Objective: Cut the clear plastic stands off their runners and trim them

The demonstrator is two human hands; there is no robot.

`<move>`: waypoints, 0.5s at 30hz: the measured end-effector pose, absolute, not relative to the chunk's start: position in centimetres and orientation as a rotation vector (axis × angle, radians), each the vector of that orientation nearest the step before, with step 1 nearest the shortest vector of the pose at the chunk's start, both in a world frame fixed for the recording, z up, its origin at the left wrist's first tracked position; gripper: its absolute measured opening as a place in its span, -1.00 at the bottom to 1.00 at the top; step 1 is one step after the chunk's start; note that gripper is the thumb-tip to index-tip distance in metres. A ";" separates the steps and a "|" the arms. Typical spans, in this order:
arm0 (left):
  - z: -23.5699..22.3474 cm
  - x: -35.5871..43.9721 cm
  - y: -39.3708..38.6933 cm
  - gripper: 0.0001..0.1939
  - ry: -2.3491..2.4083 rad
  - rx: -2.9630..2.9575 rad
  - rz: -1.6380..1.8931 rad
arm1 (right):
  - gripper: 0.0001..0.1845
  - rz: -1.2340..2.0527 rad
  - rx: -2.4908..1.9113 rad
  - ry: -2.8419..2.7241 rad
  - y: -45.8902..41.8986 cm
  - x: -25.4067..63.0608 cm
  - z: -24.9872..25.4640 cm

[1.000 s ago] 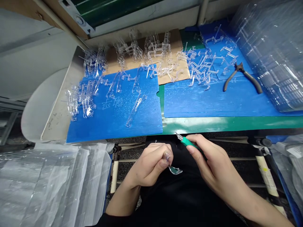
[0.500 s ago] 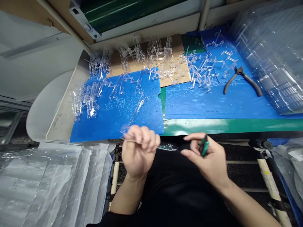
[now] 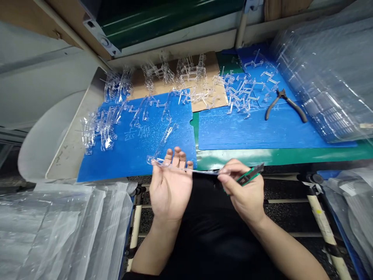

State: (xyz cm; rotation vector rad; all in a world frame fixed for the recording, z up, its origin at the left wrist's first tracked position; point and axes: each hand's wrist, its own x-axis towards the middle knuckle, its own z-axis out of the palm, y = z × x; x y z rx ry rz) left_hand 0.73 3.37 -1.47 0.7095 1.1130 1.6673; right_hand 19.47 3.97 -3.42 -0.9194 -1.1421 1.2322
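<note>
Just past the table's front edge, a long clear plastic strip [image 3: 201, 171] stretches between my two hands. My left hand [image 3: 171, 186] is palm up, its thumb against the strip near the left end and its fingers loosely raised behind it. Between thumb and fingertips, my right hand [image 3: 244, 194] pinches the strip's right end. That same hand also has a green utility knife [image 3: 247, 177] lying across its fingers, the dark tip pointing up and right. Close above my left hand, a similar clear plastic part [image 3: 166, 137] lies on the blue sheet [image 3: 136, 159].
Rows of clear plastic parts [image 3: 107, 128] lie at the left, and a heap of small clear pieces [image 3: 241, 93] sits right of centre. Grey-handled cutting pliers [image 3: 284, 105] rest before stacked clear trays [image 3: 329, 93]. Bagged sheets [image 3: 58, 225] stand at lower left.
My right hand has moved left and now grips the strip's right end, with the knife turned flatter. My left hand's fingers have uncurled and the palm faces up. The view has shifted slightly.
</note>
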 end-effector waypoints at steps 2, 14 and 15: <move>-1.0 -0.5 3.3 -0.66 1.294 0.981 1.770 | -0.92 1.183 -0.948 -1.118 4.8 20.4 -3.3; 0.9 -0.3 2.9 -0.84 1.235 2.278 0.944 | -0.66 1.075 -0.894 -1.815 5.1 22.5 1.1; 0.7 -0.4 2.9 -0.86 1.288 2.237 0.994 | -0.62 1.034 -0.964 -1.852 4.9 22.7 1.1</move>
